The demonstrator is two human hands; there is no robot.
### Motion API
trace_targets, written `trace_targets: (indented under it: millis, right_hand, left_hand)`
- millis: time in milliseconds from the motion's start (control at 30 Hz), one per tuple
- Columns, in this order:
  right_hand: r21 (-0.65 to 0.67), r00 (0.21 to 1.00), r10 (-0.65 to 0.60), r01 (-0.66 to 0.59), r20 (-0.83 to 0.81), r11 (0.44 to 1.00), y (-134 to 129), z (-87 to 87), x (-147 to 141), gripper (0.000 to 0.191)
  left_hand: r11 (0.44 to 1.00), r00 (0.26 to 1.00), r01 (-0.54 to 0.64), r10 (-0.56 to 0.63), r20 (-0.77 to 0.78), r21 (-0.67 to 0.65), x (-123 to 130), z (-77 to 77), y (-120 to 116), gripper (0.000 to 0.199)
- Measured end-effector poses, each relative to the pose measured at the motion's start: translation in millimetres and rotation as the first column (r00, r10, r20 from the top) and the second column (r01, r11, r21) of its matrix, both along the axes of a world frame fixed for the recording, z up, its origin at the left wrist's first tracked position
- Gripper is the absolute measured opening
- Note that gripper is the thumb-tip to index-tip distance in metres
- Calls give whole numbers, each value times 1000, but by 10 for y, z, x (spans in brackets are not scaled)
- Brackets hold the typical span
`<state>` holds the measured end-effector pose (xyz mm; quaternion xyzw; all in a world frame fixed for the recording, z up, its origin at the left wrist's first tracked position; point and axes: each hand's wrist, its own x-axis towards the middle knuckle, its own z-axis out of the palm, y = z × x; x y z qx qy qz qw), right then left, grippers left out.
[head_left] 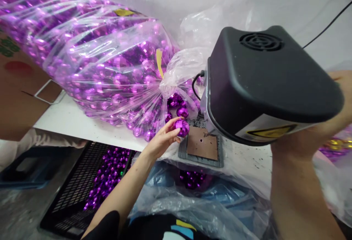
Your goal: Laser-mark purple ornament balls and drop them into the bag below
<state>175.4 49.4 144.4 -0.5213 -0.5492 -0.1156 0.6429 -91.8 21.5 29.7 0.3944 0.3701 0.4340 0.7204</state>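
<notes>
Between the thumb and fingers of my left hand (pixel 166 136) is a shiny purple faceted ball (pixel 181 128), just left of a brown square plate (pixel 202 143) with a small dark hole. That plate lies on a grey base under a black machine (pixel 264 75) with a round vent and a yellow warning label. More purple balls (pixel 182 112) show at the open mouth of the knotted clear bag (pixel 110 60), right behind the held one. My right forearm reaches up at the right side, and the machine's housing hides the hand and its fingers.
A black crate (pixel 74 181) with small purple balls stands below the table at the left. A cardboard box (pixel 24 89) is at the left edge. Clear plastic with purple balls (pixel 192 178) hangs below the table's front edge. A person's sleeve (pixel 35 141) shows at the left.
</notes>
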Motion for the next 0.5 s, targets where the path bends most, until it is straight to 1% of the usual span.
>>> trace_targets:
  millis: [67, 133, 200, 267, 333, 400, 500]
  right_hand:
    - [-2, 1000, -3, 3, 5, 1000, 0, 5, 0, 48]
    - [-11, 1000, 3, -3, 14, 1000, -6, 15, 3, 50]
    - [-20, 1000, 24, -24, 9, 1000, -16, 26, 6, 52]
    - [-28, 999, 35, -35, -2, 999, -27, 37, 6, 54]
    - [-36, 999, 34, -34, -6, 999, -36, 46, 2, 54]
    - [-38, 999, 35, -35, -5, 999, -41, 52, -3, 51]
    - [-36, 999, 52, -53, -5, 998, -43, 57, -13, 48]
  left_hand:
    - [995, 993, 44, -33, 109, -94, 66, -61, -81, 49]
    - [987, 986, 80, -58, 157, -138, 133, -106, -140, 46]
    - [985, 985, 89, -65, 158, -151, 185, -128, -192, 47]
    - [988, 990, 73, -55, 126, -139, 222, -140, -240, 51]
    - [995, 998, 38, -34, 49, -97, 252, -155, -275, 50]
    - [1000, 996, 7, -9, -90, -18, 285, -183, -291, 45]
    - [992, 957, 23, 14, -290, 124, 352, -237, -272, 48]
